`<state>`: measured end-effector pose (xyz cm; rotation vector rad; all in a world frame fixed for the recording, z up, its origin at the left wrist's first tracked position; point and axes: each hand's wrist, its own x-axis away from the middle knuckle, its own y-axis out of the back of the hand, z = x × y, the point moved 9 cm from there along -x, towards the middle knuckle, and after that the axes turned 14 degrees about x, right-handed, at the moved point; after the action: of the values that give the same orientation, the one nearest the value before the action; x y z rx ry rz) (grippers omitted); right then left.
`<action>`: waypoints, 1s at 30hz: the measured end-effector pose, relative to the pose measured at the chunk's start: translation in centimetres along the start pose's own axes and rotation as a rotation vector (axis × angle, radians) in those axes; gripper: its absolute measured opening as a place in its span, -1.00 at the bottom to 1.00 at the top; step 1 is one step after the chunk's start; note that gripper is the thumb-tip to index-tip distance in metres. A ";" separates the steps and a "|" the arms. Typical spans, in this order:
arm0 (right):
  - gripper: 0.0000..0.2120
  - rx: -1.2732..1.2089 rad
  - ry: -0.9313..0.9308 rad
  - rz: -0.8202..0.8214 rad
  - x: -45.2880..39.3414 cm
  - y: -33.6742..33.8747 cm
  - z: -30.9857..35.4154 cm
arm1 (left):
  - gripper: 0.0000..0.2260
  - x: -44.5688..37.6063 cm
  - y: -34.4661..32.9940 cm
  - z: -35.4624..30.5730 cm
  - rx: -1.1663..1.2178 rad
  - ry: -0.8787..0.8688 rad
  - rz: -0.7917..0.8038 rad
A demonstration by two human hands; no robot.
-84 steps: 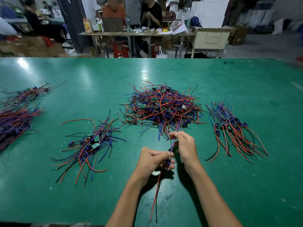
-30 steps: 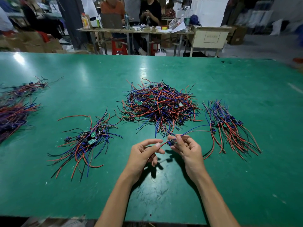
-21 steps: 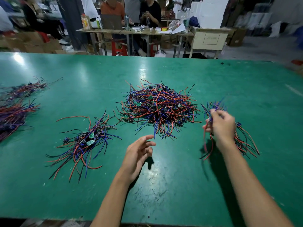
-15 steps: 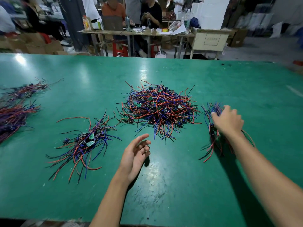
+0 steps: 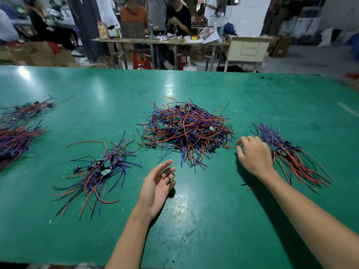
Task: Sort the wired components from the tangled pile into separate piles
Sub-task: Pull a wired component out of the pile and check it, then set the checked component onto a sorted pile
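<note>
A tangled pile (image 5: 186,131) of red, blue and black wired components with small green boards lies at the middle of the green table (image 5: 194,220). A sorted pile (image 5: 97,171) with green boards lies to its left, and another sorted pile (image 5: 291,154) of aligned wires lies to its right. My left hand (image 5: 157,187) hovers palm up in front of the tangle, fingers relaxed, holding nothing. My right hand (image 5: 252,156) is between the tangle and the right pile, fingers spread and slightly blurred, empty.
Two more wire bundles (image 5: 17,133) lie at the table's far left edge. Beyond the table's far edge stand a cluttered workbench (image 5: 159,40), a cream cabinet (image 5: 247,49) and several seated people (image 5: 134,14).
Both hands pulled one wired component out of the tangle. My right hand carried it to the right pile, let go of it, and has now moved back left toward the tangle. My left hand opened.
</note>
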<state>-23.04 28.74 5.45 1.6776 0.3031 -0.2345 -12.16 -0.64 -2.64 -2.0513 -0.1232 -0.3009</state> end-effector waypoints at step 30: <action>-0.68 -0.721 0.388 -0.486 14.2 7.2 16.3 | -0.76 1.6 -2.1 0.6 -0.359 -0.010 0.096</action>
<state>-6.89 12.62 5.41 0.9027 0.9689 -0.1293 -11.00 0.83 -0.70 -2.4059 0.0257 -0.2671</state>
